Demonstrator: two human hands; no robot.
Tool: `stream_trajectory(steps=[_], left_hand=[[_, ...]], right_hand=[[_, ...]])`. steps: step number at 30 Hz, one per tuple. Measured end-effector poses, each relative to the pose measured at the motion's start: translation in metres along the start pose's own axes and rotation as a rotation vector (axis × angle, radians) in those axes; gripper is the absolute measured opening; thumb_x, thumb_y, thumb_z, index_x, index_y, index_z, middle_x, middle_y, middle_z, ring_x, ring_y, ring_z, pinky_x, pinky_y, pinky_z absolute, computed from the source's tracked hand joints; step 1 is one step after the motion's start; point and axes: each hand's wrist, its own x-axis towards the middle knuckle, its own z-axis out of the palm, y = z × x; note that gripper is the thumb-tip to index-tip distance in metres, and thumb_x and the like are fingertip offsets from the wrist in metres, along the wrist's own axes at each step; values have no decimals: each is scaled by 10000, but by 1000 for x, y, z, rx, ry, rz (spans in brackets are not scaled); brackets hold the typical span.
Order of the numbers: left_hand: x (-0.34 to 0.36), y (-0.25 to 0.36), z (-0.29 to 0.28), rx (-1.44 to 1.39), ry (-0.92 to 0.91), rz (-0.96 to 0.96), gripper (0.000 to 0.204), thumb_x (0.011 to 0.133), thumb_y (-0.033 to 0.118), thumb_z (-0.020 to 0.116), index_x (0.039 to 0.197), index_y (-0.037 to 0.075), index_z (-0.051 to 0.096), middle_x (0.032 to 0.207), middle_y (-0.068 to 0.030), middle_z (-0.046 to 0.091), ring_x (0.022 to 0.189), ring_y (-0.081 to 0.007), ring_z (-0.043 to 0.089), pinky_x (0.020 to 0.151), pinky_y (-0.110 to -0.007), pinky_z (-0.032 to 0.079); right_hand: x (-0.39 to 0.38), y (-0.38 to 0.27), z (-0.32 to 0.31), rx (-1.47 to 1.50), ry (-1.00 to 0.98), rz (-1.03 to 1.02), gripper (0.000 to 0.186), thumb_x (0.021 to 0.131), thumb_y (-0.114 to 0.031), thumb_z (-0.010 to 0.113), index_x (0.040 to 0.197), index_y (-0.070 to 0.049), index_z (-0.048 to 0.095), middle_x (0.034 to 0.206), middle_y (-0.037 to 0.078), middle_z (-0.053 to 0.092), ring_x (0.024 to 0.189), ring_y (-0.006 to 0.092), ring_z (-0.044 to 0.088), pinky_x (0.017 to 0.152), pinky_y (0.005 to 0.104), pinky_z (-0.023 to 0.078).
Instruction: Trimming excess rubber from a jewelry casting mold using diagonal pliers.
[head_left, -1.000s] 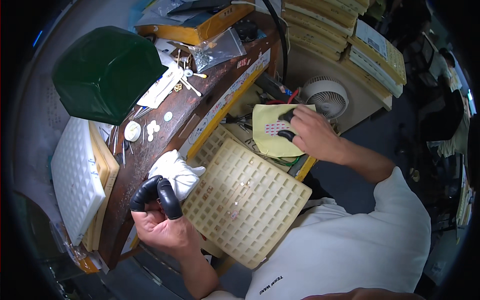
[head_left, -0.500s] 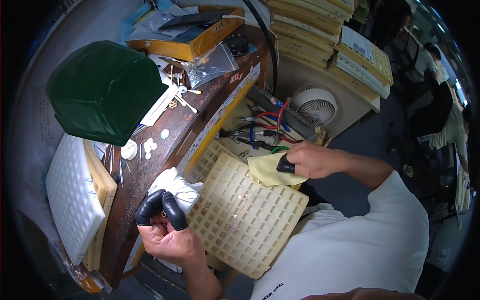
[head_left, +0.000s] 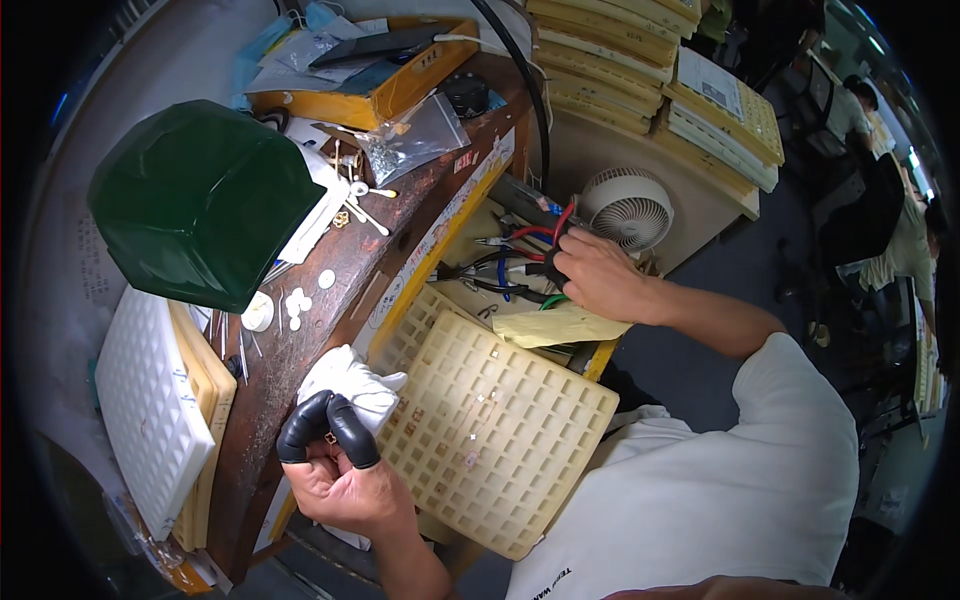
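Observation:
Black finger cots cover the thumb and a finger of my left hand point(head_left: 350, 480). Those fingertips are pinched together, with a small gold-coloured jewelry piece point(head_left: 332, 438) showing between the fingers. Just beyond them a crumpled white cloth point(head_left: 350, 385) touches the fingertips at the bench edge. My right hand point(head_left: 605, 275) reaches into the open drawer, closed around the handles of red-handled pliers point(head_left: 564, 218); its fingertips are partly hidden. Below that hand a yellow cloth point(head_left: 555, 326) lies across the drawer front, beside a cream tray of square pockets point(head_left: 520, 430) holding several small pieces.
Other pliers point(head_left: 500, 265) lie in the drawer. A white fan point(head_left: 628, 210) stands beyond it. On the bench are a dark green box-shaped cover point(head_left: 200, 200), white discs point(head_left: 297, 302), cotton swabs point(head_left: 372, 215) and an orange tray point(head_left: 400, 90). Stacked trays point(head_left: 600, 70) rise at the back.
My right hand has let go of the yellow cloth and moved up and left to the pliers. The cloth now lies flatter over the drawer front. My left hand stays nearly still.

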Motion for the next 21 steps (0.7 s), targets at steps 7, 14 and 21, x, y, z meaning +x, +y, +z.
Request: stream_trajectory(steps=[7,14,21], left_hand=[[0,0,1,95,4,51,203,960,72,695,1066,-83,618,946,-86,670,833,-107,595,786,-253,500],[-1,-2,1,1,0,28,222,958,75,698,1072,-92,608,958,-100,672,851,-119,606,799,-255,502],[0,-3,3,10,-1,18,203,953,50,694,1070,-90,607,963,-109,674,845,-122,616,787,-252,508]], right_hand=[[69,20,17,-145,89,-93,188,706,5,680,890,20,642,933,222,666,945,409,656,793,471,539],[85,21,7,-165,-10,-62,160,715,-53,701,855,22,686,800,230,697,805,405,702,683,491,553],[60,12,-5,-124,20,-41,167,762,-81,672,892,21,658,892,209,692,845,421,684,724,497,546]])
